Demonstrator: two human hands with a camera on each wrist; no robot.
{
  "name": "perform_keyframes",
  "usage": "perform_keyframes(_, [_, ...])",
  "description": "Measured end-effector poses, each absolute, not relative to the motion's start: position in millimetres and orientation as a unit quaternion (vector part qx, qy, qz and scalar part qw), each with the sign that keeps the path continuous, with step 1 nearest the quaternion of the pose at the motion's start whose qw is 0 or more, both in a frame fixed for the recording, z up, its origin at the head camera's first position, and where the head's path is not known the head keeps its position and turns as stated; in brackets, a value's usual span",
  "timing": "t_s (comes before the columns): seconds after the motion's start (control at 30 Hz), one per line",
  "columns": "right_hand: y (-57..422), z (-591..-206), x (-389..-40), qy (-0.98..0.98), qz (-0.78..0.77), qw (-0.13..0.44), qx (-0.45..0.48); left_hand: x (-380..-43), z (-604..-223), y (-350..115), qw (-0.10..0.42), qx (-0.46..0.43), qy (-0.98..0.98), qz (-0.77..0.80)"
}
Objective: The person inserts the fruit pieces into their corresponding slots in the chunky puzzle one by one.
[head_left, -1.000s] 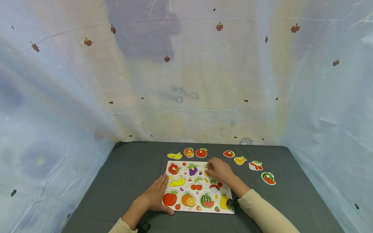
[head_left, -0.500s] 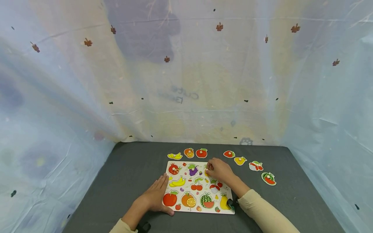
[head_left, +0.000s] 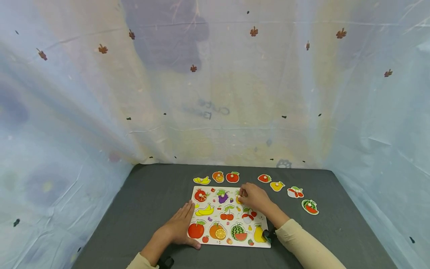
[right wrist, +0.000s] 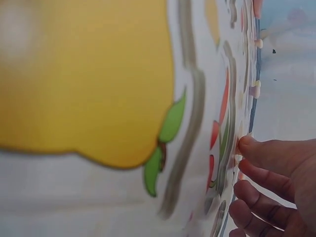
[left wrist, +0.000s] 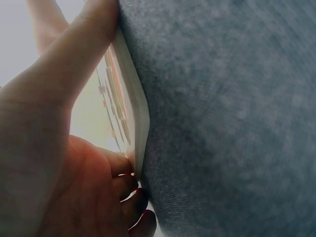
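Observation:
A white fruit puzzle board (head_left: 216, 243) lies on the dark table. Along its left edge rests my left hand (head_left: 178, 224), fingers extended, thumb at the near corner; the left wrist view shows this hand (left wrist: 84, 187) against the board's side. At the far right corner my right hand (head_left: 255, 198) pinches a yellow fruit puzzle piece (head_left: 239, 201), mostly covered by the fingers. In the right wrist view the thumb and forefinger of that hand (right wrist: 271, 182) meet at the board's surface. A pomegranate piece (head_left: 201, 195) and a grape piece (head_left: 222, 196), both knobbed, sit in the far row.
Behind the board lie banana (head_left: 202, 180), orange (head_left: 218, 176) and apple (head_left: 232, 177) pieces. Strawberry-like red (head_left: 264, 178), pear (head_left: 277, 186), red-and-white fruit (head_left: 295, 192) and watermelon (head_left: 309, 206) pieces curve down the right. A printed curtain (head_left: 215, 142) hangs beyond the table.

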State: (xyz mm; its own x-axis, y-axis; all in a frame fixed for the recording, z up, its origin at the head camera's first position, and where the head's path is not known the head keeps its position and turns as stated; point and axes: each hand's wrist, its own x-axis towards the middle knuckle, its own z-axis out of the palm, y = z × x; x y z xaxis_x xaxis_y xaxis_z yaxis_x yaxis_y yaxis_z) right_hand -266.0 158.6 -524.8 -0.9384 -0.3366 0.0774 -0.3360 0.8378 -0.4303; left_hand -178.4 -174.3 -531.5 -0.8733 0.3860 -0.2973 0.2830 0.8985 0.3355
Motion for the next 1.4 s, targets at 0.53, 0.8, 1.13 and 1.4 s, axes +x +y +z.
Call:
perform_keyframes(0.53, [177, -519, -275, 0.952, -0.261, -0.013, -0.162, -178, -533, -176, 0.182, 0.172, 0.956, 0.151])
perform_keyframes(0.8, [189, -518, -287, 0.948, -0.278, -0.021, -0.153, -178, -533, -176, 0.184, 0.172, 0.956, 0.150])
perform_keyframes(1.13, [208, -518, -297, 0.952, -0.272, -0.035, -0.137, -178, -531, -176, 0.183, 0.173, 0.954, 0.160])
perform_keyframes(1.4, [223, -521, -311, 0.954, -0.267, -0.048, -0.129, -177, -531, -175, 0.184, 0.174, 0.955, 0.157])
